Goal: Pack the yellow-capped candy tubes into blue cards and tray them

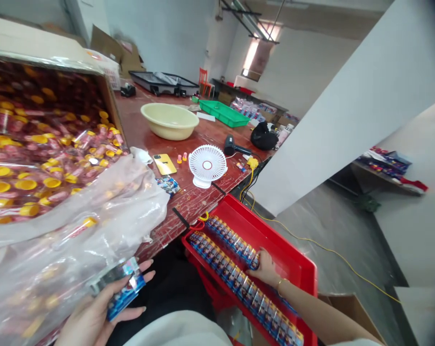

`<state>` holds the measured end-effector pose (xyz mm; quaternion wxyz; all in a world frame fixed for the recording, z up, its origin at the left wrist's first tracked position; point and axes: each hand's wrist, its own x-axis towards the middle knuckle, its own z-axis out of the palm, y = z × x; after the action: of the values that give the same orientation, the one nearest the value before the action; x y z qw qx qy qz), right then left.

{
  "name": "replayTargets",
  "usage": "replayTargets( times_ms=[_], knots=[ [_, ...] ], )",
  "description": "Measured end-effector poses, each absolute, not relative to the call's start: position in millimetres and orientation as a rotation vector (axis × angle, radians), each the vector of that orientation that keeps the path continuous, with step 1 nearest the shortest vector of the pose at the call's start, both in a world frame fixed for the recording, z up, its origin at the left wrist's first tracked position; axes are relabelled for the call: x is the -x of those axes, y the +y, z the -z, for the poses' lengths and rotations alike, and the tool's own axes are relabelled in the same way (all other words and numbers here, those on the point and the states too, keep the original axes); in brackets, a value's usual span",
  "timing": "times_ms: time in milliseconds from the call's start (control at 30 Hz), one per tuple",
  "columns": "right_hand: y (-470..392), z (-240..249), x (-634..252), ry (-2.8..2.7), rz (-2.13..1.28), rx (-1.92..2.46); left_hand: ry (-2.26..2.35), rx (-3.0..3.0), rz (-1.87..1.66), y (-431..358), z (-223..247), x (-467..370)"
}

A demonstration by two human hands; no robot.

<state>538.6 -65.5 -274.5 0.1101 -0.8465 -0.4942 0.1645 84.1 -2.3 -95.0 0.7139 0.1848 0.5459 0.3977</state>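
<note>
My left hand holds a blue printed plastic sleeve, pinched between the thumb and the fingers over my lap. It may be a stack of several. My right hand reaches into a red tray, its thumb and fingers closed on a blue-labelled tube at the near end of a shorter row of tubes. Beside that lies a longer row of the same tubes, running along the tray's left side. My palm hides part of the tube.
At left stands a box of yellow-capped pink tubes with a plastic liner. The red table bears a white fan, a yellow phone, a cream basin, and a green tray. A yellow cord crosses the floor.
</note>
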Motion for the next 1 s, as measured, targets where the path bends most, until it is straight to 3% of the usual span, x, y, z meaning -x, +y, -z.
replayTargets(
  times_ms=[167, 333, 500, 633, 767, 1000],
  knots=[
    [-59.7, 254.1, -517.6, -1.61, -0.313, 2.265, 1.287, -0.457, -1.015, -8.2, 85.8, -84.3],
    [16.4, 191.8, -402.5, -1.928, -0.008, 1.43, 1.305, -0.437, -1.157, -10.4, 84.0, -73.5],
    [98.0, 113.8, -223.5, -2.127, -0.279, 0.787, 1.298, -0.482, -1.252, -19.3, 79.6, -58.9],
    [130.3, 91.6, -141.5, -2.431, -0.403, 0.597, 1.346, -0.485, -1.305, -24.3, 76.0, -47.0],
    [139.6, 88.2, -135.5, -2.423, -0.496, 0.581, 1.305, -0.433, -1.347, -25.9, 73.9, -38.7],
    [132.3, 77.7, -160.6, -1.855, -1.17, 0.677, 1.229, -0.363, -1.352, -24.8, 80.0, -40.4]
  ],
)
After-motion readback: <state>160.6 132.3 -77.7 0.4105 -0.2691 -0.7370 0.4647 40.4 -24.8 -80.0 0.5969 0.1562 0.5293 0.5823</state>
